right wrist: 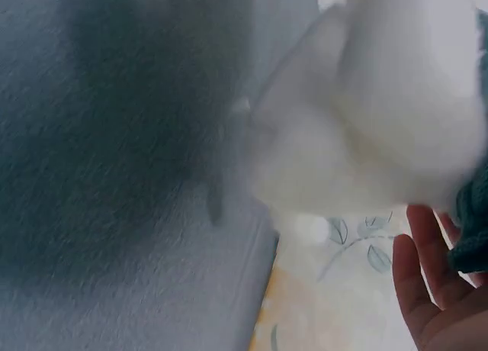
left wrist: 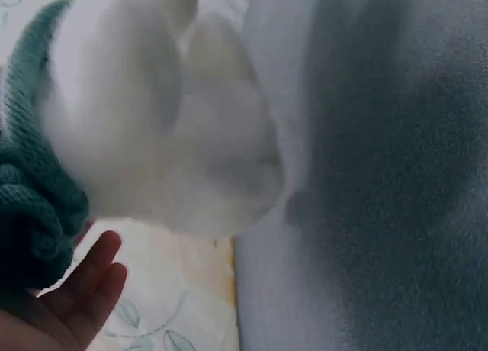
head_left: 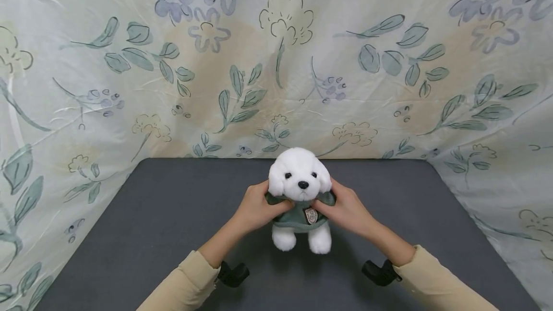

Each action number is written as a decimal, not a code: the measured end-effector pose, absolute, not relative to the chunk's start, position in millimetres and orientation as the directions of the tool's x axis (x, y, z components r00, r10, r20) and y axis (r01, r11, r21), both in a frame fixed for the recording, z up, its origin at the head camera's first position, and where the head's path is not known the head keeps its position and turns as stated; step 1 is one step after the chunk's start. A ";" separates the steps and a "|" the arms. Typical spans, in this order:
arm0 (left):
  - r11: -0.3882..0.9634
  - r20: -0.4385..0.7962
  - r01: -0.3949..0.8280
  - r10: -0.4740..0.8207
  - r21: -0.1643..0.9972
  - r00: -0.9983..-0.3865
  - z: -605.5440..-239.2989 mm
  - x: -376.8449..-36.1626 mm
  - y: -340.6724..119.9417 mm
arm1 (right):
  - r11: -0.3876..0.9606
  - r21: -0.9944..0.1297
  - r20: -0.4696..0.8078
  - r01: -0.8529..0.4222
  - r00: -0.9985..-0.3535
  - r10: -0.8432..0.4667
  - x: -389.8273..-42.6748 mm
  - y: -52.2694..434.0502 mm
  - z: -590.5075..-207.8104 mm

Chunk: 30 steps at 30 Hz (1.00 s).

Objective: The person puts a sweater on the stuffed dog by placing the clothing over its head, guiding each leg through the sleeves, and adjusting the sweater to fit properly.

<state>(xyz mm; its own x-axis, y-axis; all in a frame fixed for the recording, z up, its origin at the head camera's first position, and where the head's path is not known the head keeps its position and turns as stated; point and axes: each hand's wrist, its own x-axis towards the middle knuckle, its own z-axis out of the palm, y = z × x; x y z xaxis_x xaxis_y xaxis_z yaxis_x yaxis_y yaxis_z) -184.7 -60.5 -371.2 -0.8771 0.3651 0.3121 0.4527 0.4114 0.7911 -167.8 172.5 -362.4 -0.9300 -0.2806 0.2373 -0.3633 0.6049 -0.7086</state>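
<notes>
As hands grip — plush dog.

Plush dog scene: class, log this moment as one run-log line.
left hand: grips green sweater | right hand: grips green sweater | plush dog: upright, facing camera | surface: grey mat

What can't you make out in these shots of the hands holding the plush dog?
- Head view: the badge on the green sweater is too small to read.
- Head view: the fingertips of the left hand and right hand are hidden behind the plush dog.
- Wrist views: the dog's fur is blurred, too close.
</notes>
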 end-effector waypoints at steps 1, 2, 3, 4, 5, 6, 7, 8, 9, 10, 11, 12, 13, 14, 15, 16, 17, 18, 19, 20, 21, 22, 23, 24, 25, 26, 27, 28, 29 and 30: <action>0.416 0.295 0.436 0.361 0.798 -0.885 -370.1 -184.5 -62.0 | 0.601 -0.723 0.212 -0.341 -0.937 -0.277 -168.1 170.6 -361.8; 0.424 0.271 0.412 0.354 0.807 -0.895 -369.0 -184.5 -63.4 | 0.596 -0.737 0.187 -0.318 -0.944 -0.272 -168.5 168.7 -361.2; 0.428 0.248 0.390 0.351 0.815 -0.903 -368.2 -184.9 -64.7 | 0.597 -0.746 0.165 -0.296 -0.950 -0.265 -169.1 166.8 -360.7; 0.430 0.219 0.363 0.347 0.827 -0.912 -367.4 -185.4 -66.0 | 0.596 -0.756 0.139 -0.270 -0.956 -0.257 -169.9 164.9 -360.4; 0.431 0.190 0.336 0.346 0.838 -0.919 -366.6 -186.0 -67.1 | 0.599 -0.761 0.115 -0.248 -0.961 -0.252 -171.1 163.3 -360.4; 0.439 0.154 0.303 0.342 0.846 -0.927 -366.0 -186.8 -68.2 | 0.602 -0.767 0.090 -0.224 -0.965 -0.245 -172.4 161.8 -360.3; 0.446 0.118 0.271 0.340 0.853 -0.933 -365.6 -187.8 -69.1 | 0.605 -0.770 0.064 -0.201 -0.968 -0.241 -173.7 160.1 -360.3; 0.455 0.079 0.236 0.337 0.859 -0.938 -364.9 -188.7 -69.7 | 0.602 -0.779 0.031 -0.173 -0.970 -0.239 -174.8 158.8 -360.3; 0.463 0.045 0.206 0.335 0.862 -0.941 -364.7 -189.9 -70.3 | 0.600 -0.787 -0.002 -0.146 -0.971 -0.240 -176.2 157.6 -360.2; 0.473 0.015 0.180 0.331 0.863 -0.943 -364.4 -191.0 -70.8 | 0.596 -0.794 -0.037 -0.116 -0.970 -0.239 -177.4 156.4 -360.0; 0.486 -0.013 0.157 0.328 0.860 -0.944 -364.5 -192.2 -71.0 | 0.596 -0.798 -0.072 -0.088 -0.968 -0.240 -178.6 155.3 -359.8; 0.497 -0.043 0.131 0.323 0.858 -0.945 -364.8 -193.5 -71.1 | 0.592 -0.804 -0.108 -0.056 -0.965 -0.239 -179.7 154.3 -359.4; 0.500 -0.069 0.108 0.323 0.859 -0.944 -365.6 -194.8 -71.2 | 0.586 -0.810 -0.147 -0.020 -0.961 -0.236 -180.4 153.5 -359.1; 0.501 -0.092 0.086 0.321 0.861 -0.943 -366.3 -195.9 -71.1 | 0.583 -0.812 -0.183 0.016 -0.956 -0.230 -181.5 153.1 -359.0; 0.501 -0.115 0.065 0.320 0.863 -0.941 -367.3 -197.2 -70.9 | 0.580 -0.813 -0.209 0.043 -0.952 -0.223 -182.8 152.6 -359.2; 0.497 -0.137 0.043 0.319 0.867 -0.938 -368.3 -198.3 -70.5 | 0.574 -0.816 -0.235 0.073 -0.948 -0.214 -184.1 152.0 -359.5; 0.494 -0.159 0.020 0.318 0.869 -0.935 -369.6 -199.6 -69.9 | 0.567 -0.818 -0.256 0.097 -0.944 -0.208 -185.2 151.6 -360.0; 0.488 -0.179 -0.002 0.315 0.873 -0.932 -370.5 -200.5 -69.5 | 0.558 -0.822 -0.272 0.119 -0.941 -0.200 -186.6 151.4 -361.0; 0.483 -0.196 -0.023 0.310 0.875 -0.930 -372.4 -202.0 -69.0 | 0.549 -0.824 -0.286 0.138 -0.939 -0.193 -188.2 151.1 -362.7; 0.484 -0.214 -0.043 0.304 0.874 -0.928 -373.6 -203.0 -68.4 | 0.544 -0.826 -0.293 0.150 -0.938 -0.186 -189.7 150.7 -364.5; 0.482 -0.233 -0.065 0.297 0.874 -0.926 -375.3 -204.3 -68.0 | 0.533 -0.830 -0.301 0.163 -0.936 -0.183 -191.2 150.2 -366.8; 0.478 -0.249 -0.084 0.294 0.874 -0.923 -377.2 -205.8 -67.8 | 0.528 -0.832 -0.307 0.172 -0.935 -0.179 -192.7 149.8 -369.2; 0.477 -0.267 -0.104 0.288 0.873 -0.920 -379.5 -207.4 -67.7 | 0.523 -0.834 -0.310 0.178 -0.934 -0.176 -194.1 149.5 -371.7; 0.471 -0.282 -0.123 0.285 0.873 -0.916 -381.9 -209.0 -67.7 | 0.518 -0.835 -0.314 0.184 -0.933 -0.175 -195.6 149.1 -374.4; 0.467 -0.296 -0.138 0.283 0.873 -0.912 -384.7 -210.8 -67.7 | 0.513 -0.837 -0.317 0.191 -0.933 -0.171 -196.8 148.7 -376.8; 0.460 -0.305 -0.150 0.283 0.875 -0.909 -387.3 -212.1 -67.6 | 0.510 -0.837 -0.322 0.197 -0.932 -0.168 -197.9 148.5 -379.0; 0.448 -0.314 -0.164 0.285 0.879 -0.906 -390.3 -213.7 -67.6 | 0.505 -0.838 -0.329 0.207 -0.930 -0.164 -199.2 148.4 -381.2; 0.441 -0.318 -0.170 0.287 0.881 -0.904 -393.2 -214.8 -67.4 | 0.504 -0.837 -0.333 0.212 -0.929 -0.161 -200.3 148.4 -383.1; 0.437 -0.326 -0.181 0.284 0.881 -0.902 -396.2 -216.0 -66.8 | 0.504 -0.836 -0.335 0.217 -0.930 -0.154 -201.3 148.5 -385.0; 0.428 -0.331 -0.189 0.286 0.884 -0.899 -398.9 -217.0 -66.3 | 0.505 -0.833 -0.342 0.226 -0.928 -0.148 -202.4 148.7 -386.8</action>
<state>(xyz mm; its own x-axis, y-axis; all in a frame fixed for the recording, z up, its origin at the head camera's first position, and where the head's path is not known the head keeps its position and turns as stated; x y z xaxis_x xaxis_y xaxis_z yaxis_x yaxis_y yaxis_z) -217.0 -66.3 -398.9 -0.8995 0.2857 -0.3307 -0.1888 0.4285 0.8836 -202.4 148.7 -386.8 -0.9280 -0.1480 -0.3418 0.2264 0.5048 -0.8330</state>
